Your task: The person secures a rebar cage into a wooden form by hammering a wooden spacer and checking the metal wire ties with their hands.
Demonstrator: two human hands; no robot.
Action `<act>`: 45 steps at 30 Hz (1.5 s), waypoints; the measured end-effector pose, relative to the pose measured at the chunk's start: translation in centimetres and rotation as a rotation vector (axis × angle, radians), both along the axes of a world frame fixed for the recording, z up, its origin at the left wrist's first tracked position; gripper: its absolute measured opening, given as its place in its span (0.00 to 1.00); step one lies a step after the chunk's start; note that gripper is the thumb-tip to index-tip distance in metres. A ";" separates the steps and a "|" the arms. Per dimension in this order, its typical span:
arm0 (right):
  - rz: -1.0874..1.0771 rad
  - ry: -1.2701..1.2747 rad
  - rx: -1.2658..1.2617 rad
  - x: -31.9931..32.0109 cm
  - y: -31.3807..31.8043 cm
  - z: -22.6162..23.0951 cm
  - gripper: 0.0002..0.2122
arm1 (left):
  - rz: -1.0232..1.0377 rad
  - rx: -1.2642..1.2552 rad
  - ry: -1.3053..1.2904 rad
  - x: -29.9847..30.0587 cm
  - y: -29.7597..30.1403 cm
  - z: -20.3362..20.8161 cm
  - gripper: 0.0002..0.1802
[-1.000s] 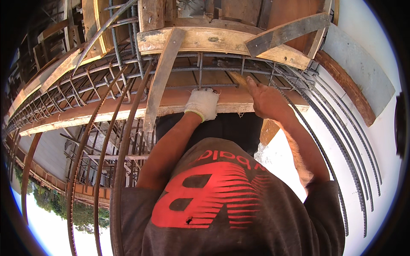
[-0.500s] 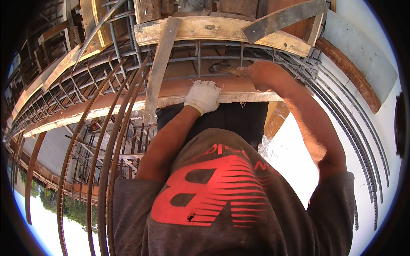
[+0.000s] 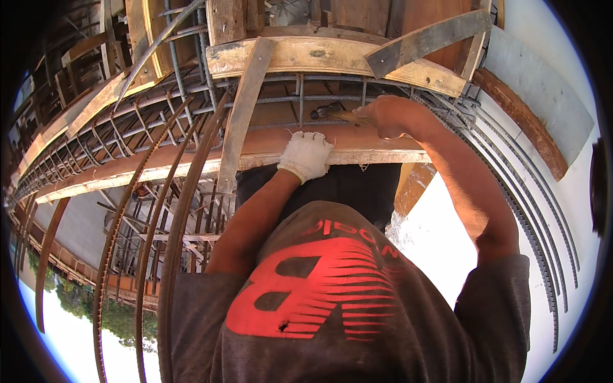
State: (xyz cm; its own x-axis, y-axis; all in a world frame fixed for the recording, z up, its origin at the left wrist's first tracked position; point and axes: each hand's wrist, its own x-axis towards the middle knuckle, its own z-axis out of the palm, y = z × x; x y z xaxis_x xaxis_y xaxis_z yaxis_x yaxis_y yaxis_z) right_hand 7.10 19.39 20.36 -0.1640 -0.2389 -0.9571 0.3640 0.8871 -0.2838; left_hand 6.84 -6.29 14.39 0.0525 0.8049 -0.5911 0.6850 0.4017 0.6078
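Here, right fingers (image 3: 375,113) grasp 1 hammer (image 3: 336,113); gloved left fingers (image 3: 311,140) touch 1 board (image 3: 367,139), grip unclear.

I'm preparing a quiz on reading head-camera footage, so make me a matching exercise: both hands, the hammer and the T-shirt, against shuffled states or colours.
Things:
1. Left hand
2. Right hand
3. Hammer
4. T-shirt

States or colours:
A. Dark, with a red print
B. Bare, gripping a handle
C. Head pointing toward the picture's left
D. White-gloved, on a reddish-brown board

Pairs: 1-D, 2-B, 3-C, 4-A
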 end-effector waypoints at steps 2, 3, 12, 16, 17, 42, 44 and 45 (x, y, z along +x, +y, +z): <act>0.046 0.043 -0.020 -0.1 -0.2 0.0 0.37 | -0.001 0.008 -0.006 0.2 -0.3 0.0 0.26; 0.032 0.060 -0.008 -0.1 0.1 0.2 0.37 | 0.007 0.021 -0.005 0.2 -0.4 -0.2 0.26; -0.023 0.117 0.059 0.5 -0.4 1.6 0.36 | 0.038 0.009 -0.055 -0.2 -0.3 -0.3 0.25; 0.016 0.036 0.093 -0.5 -1.1 2.3 0.38 | 0.082 0.038 -0.075 -0.1 -0.6 -0.6 0.24; 0.023 0.050 0.043 0.2 -0.9 1.8 0.38 | 0.086 0.050 -0.081 -0.2 -0.5 -0.5 0.24; -0.398 0.167 0.042 8.0 0.8 4.9 0.33 | 0.063 0.024 -0.058 -0.1 -0.1 -0.1 0.17; -0.341 0.211 0.157 8.6 -0.2 5.0 0.31 | 0.038 0.020 -0.041 -0.6 0.0 0.2 0.18; -0.313 0.232 0.215 8.9 -0.7 5.0 0.30 | 0.032 0.005 -0.041 -0.5 0.0 0.2 0.19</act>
